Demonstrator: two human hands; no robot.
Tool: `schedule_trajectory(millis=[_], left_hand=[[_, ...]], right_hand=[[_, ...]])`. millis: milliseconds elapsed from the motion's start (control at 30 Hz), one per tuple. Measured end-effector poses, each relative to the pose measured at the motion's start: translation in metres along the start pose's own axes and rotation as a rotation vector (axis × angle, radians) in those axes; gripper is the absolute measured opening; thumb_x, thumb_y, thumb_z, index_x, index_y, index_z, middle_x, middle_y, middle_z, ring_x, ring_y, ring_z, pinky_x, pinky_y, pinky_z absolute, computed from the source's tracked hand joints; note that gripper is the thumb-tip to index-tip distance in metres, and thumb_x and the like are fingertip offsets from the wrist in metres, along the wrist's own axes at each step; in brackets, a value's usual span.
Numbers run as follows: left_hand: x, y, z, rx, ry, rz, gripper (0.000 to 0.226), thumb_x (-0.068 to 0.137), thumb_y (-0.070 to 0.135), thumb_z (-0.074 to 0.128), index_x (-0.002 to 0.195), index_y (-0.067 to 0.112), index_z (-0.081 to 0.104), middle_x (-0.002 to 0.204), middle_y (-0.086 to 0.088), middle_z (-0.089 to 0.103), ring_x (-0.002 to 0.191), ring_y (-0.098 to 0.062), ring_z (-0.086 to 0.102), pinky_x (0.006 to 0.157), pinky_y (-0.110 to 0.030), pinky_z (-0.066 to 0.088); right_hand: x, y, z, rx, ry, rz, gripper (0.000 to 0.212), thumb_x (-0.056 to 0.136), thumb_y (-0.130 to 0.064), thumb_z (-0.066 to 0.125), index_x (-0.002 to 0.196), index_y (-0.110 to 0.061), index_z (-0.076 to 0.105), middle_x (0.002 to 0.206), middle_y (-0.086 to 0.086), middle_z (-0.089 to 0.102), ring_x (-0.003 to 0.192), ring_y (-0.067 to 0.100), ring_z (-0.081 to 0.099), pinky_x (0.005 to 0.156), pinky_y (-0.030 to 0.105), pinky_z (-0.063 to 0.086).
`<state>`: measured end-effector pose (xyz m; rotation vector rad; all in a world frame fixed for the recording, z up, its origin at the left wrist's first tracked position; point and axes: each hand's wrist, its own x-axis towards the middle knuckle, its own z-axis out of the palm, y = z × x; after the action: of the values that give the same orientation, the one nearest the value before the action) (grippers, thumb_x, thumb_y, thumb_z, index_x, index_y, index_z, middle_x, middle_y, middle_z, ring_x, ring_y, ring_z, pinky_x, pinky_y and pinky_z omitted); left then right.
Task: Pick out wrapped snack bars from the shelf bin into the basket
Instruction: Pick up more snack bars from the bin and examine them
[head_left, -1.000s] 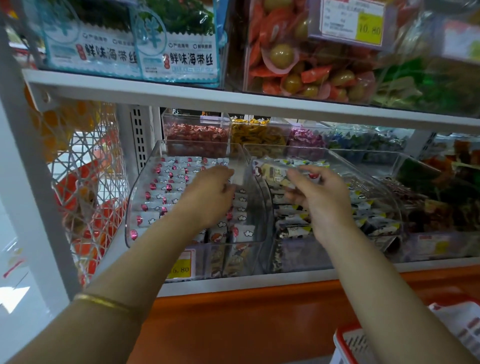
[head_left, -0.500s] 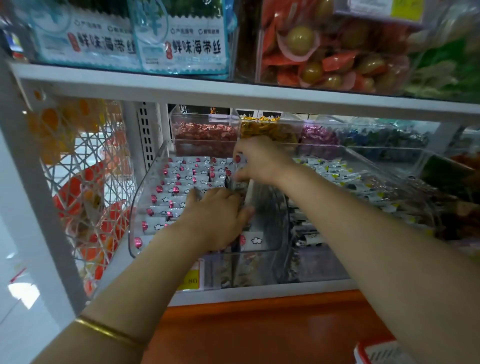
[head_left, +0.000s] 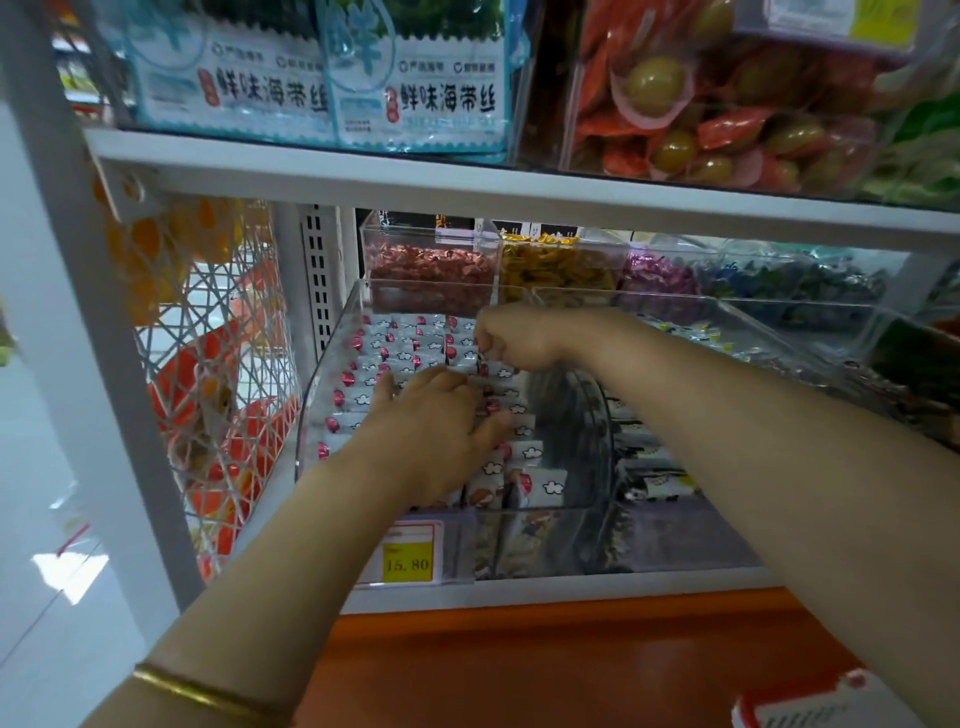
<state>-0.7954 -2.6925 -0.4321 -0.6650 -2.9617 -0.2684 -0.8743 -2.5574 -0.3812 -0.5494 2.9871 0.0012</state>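
change noted: a second ago the right hand (head_left: 514, 338) was working the neighbouring bin to the right. it has since crossed over, and both hands are now inside the same clear shelf bin (head_left: 332, 374). the left hand (head_left: 431, 431) has slid from the bin's right wall onto the middle rows.

hand state: the left hand lies flat, fingers apart and fairly straight, pressing on the snack bars (head_left: 395, 358). the right hand has its fingers curled together and pinches a bar at the back rows.

judgement: picking is under way. nothing is on its way to the basket (head_left: 810, 709), which shows only as a red-rimmed corner at the lower right, well apart from the bin.

materials: the bin is rigid transparent plastic with a rounded front. the bars are small, oblong and pillow-shaped, in glossy white film with cloud marks and pink spots, packed in neat rows. the film is likely slippery. a yellow price tag (head_left: 408, 558) sits below the bin front.
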Motion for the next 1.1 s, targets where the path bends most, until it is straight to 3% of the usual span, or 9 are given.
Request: schedule_trajectory(millis=[100,200,400,533,667,833,933,1000,1100], left_hand=[[-0.001,-0.001,0.001,-0.016,0.002,-0.005,0.063,0.094,0.055,0.022,0.142,0.018,0.037,0.153,0.000,0.027,0.143,-0.016,0.014,0.114,-0.051,0.003],[0.000,-0.001,0.002,-0.035,0.006,-0.015,0.062,0.095,0.054,0.024,0.144,0.018,0.033,0.153,0.000,0.026,0.143,-0.016,0.013,0.114,-0.051,0.003],[-0.002,-0.003,0.001,-0.051,0.021,-0.019,0.059,0.096,0.052,0.026,0.141,0.015,0.036,0.153,-0.002,0.027,0.143,-0.019,0.014,0.114,-0.049,0.004],[-0.005,-0.005,-0.002,-0.057,0.080,-0.030,0.055,0.097,0.048,0.029,0.138,0.013,0.041,0.148,-0.004,0.034,0.139,-0.021,0.021,0.115,-0.046,0.010],[-0.009,-0.006,-0.006,-0.129,0.182,-0.054,0.049,0.097,0.037,0.039,0.137,0.009,0.040,0.147,-0.007,0.035,0.135,-0.025,0.027,0.112,-0.038,0.021],[-0.023,0.003,-0.019,-0.483,0.411,-0.130,0.049,0.097,0.022,0.047,0.142,0.007,0.034,0.142,-0.011,0.041,0.123,-0.023,0.044,0.097,-0.029,0.038],[-0.035,0.012,-0.026,-0.925,0.312,-0.232,0.047,0.096,0.025,0.050,0.137,0.005,0.040,0.117,-0.003,0.059,0.086,-0.012,0.062,0.069,-0.023,0.051],[-0.045,0.017,-0.030,-1.256,0.214,-0.278,0.026,0.096,0.020,0.050,0.111,0.001,0.058,0.097,-0.009,0.067,0.068,-0.007,0.067,0.063,-0.020,0.055],[-0.060,0.022,-0.033,-1.457,0.186,-0.305,0.017,0.094,0.017,0.050,0.086,0.005,0.060,0.085,-0.011,0.064,0.065,-0.007,0.066,0.054,-0.016,0.053]], right_hand=[[0.000,0.005,-0.003,0.088,0.217,0.010,0.019,0.089,0.004,0.044,0.099,-0.011,0.051,0.098,0.009,0.056,0.086,0.023,0.054,0.059,0.026,0.037],[0.007,0.008,0.000,0.040,0.353,0.042,0.019,0.088,0.002,0.049,0.100,-0.010,0.059,0.101,0.006,0.059,0.091,0.022,0.054,0.069,0.028,0.041],[0.021,-0.001,0.012,-0.268,0.270,0.139,0.020,0.090,-0.008,0.055,0.108,-0.014,0.061,0.106,0.006,0.062,0.100,0.024,0.058,0.082,0.035,0.047],[0.020,-0.004,0.010,-0.253,0.293,0.160,0.009,0.091,-0.006,0.054,0.097,-0.012,0.059,0.098,0.006,0.060,0.097,0.024,0.058,0.078,0.034,0.044],[-0.007,0.001,-0.001,0.084,0.538,0.115,0.009,0.093,-0.005,0.047,0.091,-0.009,0.055,0.088,0.008,0.059,0.083,0.023,0.056,0.072,0.033,0.045],[-0.080,0.000,0.003,0.527,0.979,0.155,0.006,0.092,-0.008,0.054,0.087,-0.011,0.052,0.077,-0.002,0.054,0.069,0.020,0.057,0.059,0.029,0.042],[-0.125,-0.014,0.016,1.031,0.940,0.184,0.010,0.092,-0.007,0.054,0.084,-0.010,0.050,0.080,0.009,0.062,0.059,0.022,0.067,0.051,0.031,0.057],[-0.148,-0.023,0.025,1.338,0.832,0.170,0.006,0.092,-0.005,0.054,0.087,-0.002,0.054,0.076,0.011,0.066,0.056,0.021,0.068,0.050,0.028,0.057],[-0.166,-0.030,0.036,1.765,0.683,0.137,0.008,0.090,-0.005,0.056,0.083,-0.002,0.060,0.069,0.007,0.069,0.061,0.020,0.069,0.054,0.025,0.056]])
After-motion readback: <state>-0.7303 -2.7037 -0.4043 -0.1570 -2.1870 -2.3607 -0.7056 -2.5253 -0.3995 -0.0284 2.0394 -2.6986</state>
